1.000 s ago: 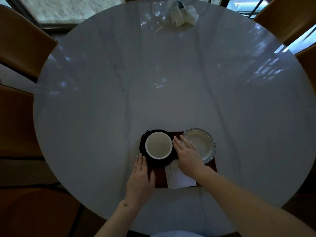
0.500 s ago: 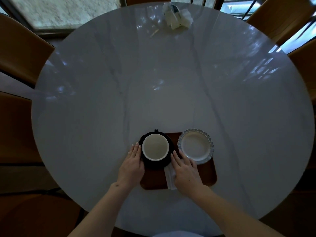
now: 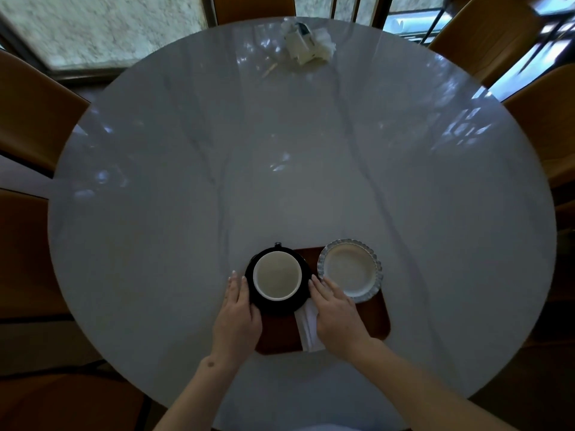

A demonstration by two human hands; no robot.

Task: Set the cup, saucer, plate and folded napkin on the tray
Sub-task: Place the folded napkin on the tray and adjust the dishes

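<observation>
1. Where the round grey table [image 3: 217, 181] curves nearest the viewer, a brown tray [image 3: 378, 318], holding all four task things.
2. On the tray's left end, a black saucer [image 3: 278, 306], overhanging the tray's left and far edges; upright on it, a white cup [image 3: 277, 276], its dark handle pointing away from the viewer.
3. On the tray's far right corner, a white plate [image 3: 350, 269] with a scalloped rim, just beside the saucer.
4. Between saucer and plate, toward the near edge, a folded white napkin [image 3: 308, 329], partly under the right hand, its far end tucked beneath the saucer's rim.
5. Left hand [image 3: 238, 318]: flat, fingers straight and together, lying along the saucer's left rim and touching it, nothing gripped.
6. Right hand [image 3: 336, 312]: flat, fingers straight, lying over the napkin, fingertips [image 3: 314, 283] at the saucer's right rim, close to the plate's near-left edge; nothing gripped.
7. Cup and saucer thus flanked, one hand at each side, cup itself untouched.
8. At the table's far edge, a white crumpled packet [image 3: 306, 45]; around the table, brown chairs [image 3: 34, 110].
</observation>
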